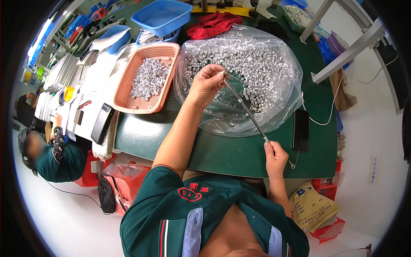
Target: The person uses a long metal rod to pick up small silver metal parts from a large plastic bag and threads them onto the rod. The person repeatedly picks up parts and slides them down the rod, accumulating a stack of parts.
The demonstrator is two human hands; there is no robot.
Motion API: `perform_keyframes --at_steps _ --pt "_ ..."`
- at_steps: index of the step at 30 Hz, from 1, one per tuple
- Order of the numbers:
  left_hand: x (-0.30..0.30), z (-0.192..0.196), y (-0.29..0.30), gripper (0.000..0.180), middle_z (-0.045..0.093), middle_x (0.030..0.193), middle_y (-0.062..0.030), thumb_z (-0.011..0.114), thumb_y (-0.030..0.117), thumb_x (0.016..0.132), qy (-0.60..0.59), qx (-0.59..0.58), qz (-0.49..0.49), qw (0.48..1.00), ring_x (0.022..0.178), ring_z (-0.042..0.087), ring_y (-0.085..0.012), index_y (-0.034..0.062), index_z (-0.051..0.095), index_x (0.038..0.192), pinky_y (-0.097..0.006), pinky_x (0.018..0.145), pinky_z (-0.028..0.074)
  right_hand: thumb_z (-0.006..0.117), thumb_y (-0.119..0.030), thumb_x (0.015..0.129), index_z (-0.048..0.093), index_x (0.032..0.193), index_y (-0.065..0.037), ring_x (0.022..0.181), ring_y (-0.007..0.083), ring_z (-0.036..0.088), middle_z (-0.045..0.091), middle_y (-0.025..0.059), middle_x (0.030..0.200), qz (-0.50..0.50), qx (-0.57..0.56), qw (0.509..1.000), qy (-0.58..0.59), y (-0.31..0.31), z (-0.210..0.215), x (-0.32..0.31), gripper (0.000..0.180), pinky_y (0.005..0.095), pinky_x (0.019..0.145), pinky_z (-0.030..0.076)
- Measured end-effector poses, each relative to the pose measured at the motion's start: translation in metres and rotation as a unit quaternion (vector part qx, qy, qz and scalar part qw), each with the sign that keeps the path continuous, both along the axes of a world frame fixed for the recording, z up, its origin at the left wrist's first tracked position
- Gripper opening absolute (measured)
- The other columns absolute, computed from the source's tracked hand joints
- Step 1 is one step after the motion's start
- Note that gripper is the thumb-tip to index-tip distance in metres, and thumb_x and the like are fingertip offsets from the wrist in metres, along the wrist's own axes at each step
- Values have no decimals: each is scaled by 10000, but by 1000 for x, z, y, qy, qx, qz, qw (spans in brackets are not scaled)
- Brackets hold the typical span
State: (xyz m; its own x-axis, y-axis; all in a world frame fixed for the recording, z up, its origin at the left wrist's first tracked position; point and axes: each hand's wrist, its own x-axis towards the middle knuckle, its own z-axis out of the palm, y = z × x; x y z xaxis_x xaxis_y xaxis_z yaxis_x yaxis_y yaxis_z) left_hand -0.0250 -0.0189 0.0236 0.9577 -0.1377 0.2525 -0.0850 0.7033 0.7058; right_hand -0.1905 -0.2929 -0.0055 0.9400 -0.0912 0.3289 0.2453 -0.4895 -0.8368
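A co-worker point(51, 150) in a dark green top sits at the far left. On the green table point(222, 154) a black case point(102, 123) lies beside an orange basket point(147, 77) of small silvery parts. The left hand point(206, 83) is pinched shut on the upper end of a thin metal rod point(244, 107) – over the clear bag point(257, 73) of silvery nuts. The rod slants down to the right hand point(275, 156), closed around its lower end – a black phone point(301, 129) lies just beyond
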Motion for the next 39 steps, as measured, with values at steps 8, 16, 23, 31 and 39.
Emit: perform_keyframes --at_steps 8,16,23,31,39 --pt "-12 21 2 143 655 882 -15 683 28 855 -47 270 139 951 819 602 -84 20 640 992 -222 742 488 669 -85 863 612 828 8 516 144 477 550 76 636 -23 -30 999 -28 3 -2 1 115 274 498 398" --pt "-12 14 -18 114 643 954 -55 633 55 896 -33 189 92 977 815 583 -95 18 622 1003 -249 727 482 661 -94 871 611 835 3 512 157 476 551 87 641 -38 -29 999 -23 2 -3 0 114 276 500 397" --pt "1 1 3 190 601 912 -81 647 154 891 37 -66 -73 994 795 541 -146 16 599 1013 -268 706 460 657 -99 879 608 833 5 517 138 463 545 76 634 -37 -7 999 -12 2 1 0 124 269 501 395" --pt "0 -6 -2 184 569 830 -52 634 150 893 119 -104 -142 977 730 506 -142 13 589 1007 -263 617 417 664 -101 875 610 836 8 521 132 469 553 84 639 -31 -11 999 -12 2 0 2 128 270 500 394" --pt "-2 10 25 208 568 727 -46 598 199 909 115 60 -173 976 607 480 -127 1 604 972 -259 532 378 670 -68 860 606 843 19 532 148 475 541 90 650 -2 -24 999 -24 0 0 2 109 272 511 404"
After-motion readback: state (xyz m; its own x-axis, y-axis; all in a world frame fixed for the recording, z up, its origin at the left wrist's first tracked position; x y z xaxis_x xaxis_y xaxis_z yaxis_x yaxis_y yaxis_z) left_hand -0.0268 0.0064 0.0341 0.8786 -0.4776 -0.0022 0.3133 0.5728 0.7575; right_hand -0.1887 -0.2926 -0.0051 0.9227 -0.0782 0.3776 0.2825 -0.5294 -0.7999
